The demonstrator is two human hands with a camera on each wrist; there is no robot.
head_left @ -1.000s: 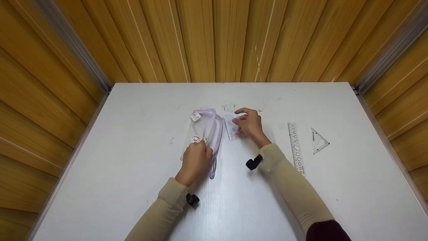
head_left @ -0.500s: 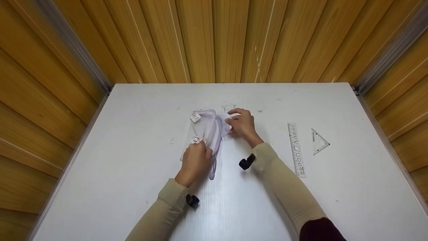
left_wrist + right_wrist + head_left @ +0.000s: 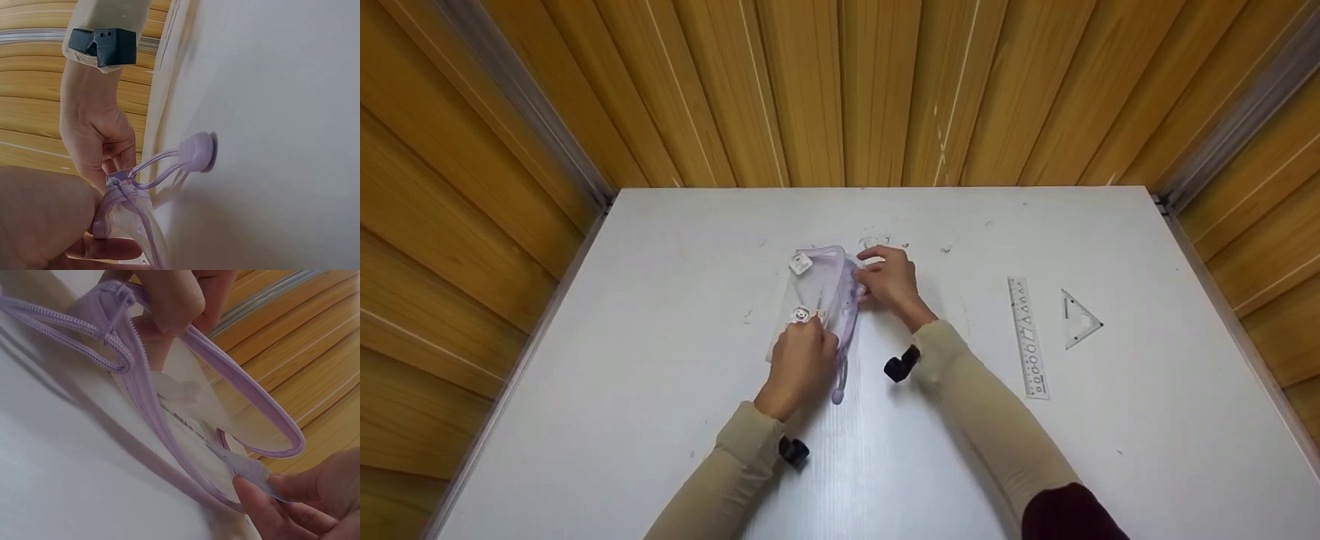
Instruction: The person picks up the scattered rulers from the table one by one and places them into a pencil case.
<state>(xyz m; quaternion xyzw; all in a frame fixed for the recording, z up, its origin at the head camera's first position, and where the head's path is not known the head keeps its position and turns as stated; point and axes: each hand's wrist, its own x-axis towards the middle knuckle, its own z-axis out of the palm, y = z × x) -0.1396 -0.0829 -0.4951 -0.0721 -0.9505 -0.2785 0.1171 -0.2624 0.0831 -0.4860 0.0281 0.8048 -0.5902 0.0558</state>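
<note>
A translucent pouch with lilac zipper edging (image 3: 831,289) lies on the white table, its mouth spread open toward the right. My left hand (image 3: 799,364) grips the pouch's near edge. Between thumb and fingers, my right hand (image 3: 891,281) pinches a thin, bluish translucent sheet (image 3: 253,472); in the right wrist view its far corner is inside the pouch mouth. The sheet's full shape is hidden. A zipper cord with a lilac pull (image 3: 197,152) hangs from the pouch's near end. Something pale with dark marks shows inside the pouch in the right wrist view.
To the right on the white table (image 3: 660,300) lie a clear ruler (image 3: 1027,337) with cut-out shapes and a clear set square (image 3: 1080,320). Wood-look panels (image 3: 877,90) stand beyond the table's far and side edges.
My right hand has moved left with the bluish sheet, from beside the pouch to its open mouth. My left hand keeps its grip in nearly the same place.
</note>
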